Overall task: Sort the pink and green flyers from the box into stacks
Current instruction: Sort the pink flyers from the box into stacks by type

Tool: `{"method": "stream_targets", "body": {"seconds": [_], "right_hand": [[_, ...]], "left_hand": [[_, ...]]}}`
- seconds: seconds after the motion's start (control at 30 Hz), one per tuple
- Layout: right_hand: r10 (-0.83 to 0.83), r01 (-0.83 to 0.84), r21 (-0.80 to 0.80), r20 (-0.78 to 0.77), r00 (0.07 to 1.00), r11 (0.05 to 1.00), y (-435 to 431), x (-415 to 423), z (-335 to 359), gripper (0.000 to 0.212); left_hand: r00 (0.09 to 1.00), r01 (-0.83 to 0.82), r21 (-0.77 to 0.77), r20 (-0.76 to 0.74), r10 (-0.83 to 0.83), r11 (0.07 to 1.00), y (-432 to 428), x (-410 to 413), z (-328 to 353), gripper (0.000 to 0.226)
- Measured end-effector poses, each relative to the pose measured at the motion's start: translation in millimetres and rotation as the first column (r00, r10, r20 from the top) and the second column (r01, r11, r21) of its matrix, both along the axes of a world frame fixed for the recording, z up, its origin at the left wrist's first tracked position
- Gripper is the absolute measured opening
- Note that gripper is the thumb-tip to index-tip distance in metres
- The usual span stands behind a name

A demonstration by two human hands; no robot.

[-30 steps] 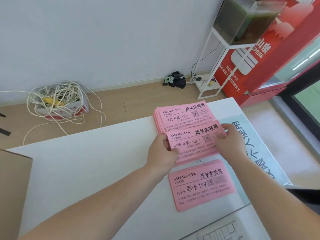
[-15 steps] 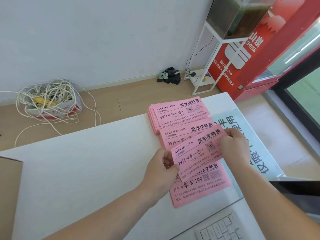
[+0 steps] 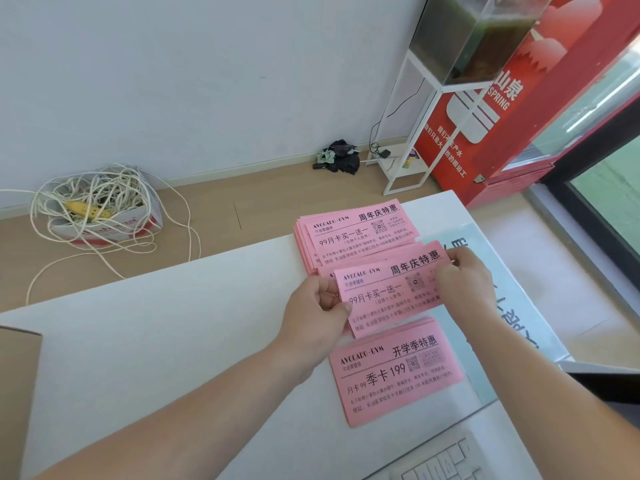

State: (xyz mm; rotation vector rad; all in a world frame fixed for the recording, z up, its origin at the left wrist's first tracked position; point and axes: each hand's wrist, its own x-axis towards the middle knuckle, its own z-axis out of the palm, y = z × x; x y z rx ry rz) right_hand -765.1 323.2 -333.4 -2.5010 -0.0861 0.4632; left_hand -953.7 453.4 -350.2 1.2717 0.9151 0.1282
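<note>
Lying toward the right edge of the white table (image 3: 173,341), two stacks of pink flyers were recorded. The far stack (image 3: 356,233), somewhat fanned, was set at the far edge and was headed 周年庆特惠. The near stack (image 3: 394,375), headed 开学季特惠, was set squarer and closer to the near edge. Between them a held bundle (image 3: 388,296) of pink flyers was observed, several sheets thick, its top sheet bearing the same heading as the far stack. The bundle's left end was pinched by the left hand (image 3: 318,306), thumb on top and fingers curled beneath. Its far right corner was pinched by the right hand (image 3: 464,278), fingers closed on the paper. The bundle was seen to overlap the near border of the far stack and the far border of the near stack; whether it rested on them could not be determined. A brown cardboard box (image 3: 17,393) was partly seen at the table's left edge, a white keyboard (image 3: 440,462) at the near edge, and a pale blue printed sheet (image 3: 512,306) along the right edge. On the floor beyond the far edge, a carton of tangled white cord (image 3: 104,216) was noted.
</note>
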Motion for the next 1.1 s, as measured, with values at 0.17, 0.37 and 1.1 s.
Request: {"method": "stream_targets", "body": {"seconds": [0.17,0.37,1.1], "right_hand": [[0.092,-0.092,-0.043,0.008,0.996,0.995,5.8,10.0,-9.2,0.047],[0.155,-0.152,-0.076,0.041,0.987,0.986,-2.8,14.8,-23.3,0.054],[0.169,-0.154,0.108,-0.147,0.974,0.982,-4.5,0.1,-23.4,0.06]], "left_hand": [[0.999,-0.016,0.053,-0.047,0.019,0.998,10.1,11.2,-6.0,0.018],[0.997,-0.046,0.049,-0.066,0.049,0.998,10.3,11.1,-16.1,0.022],[0.962,0.26,0.133,-0.126,-0.244,0.956,-10.5,-8.6,-13.2,0.048]]}}
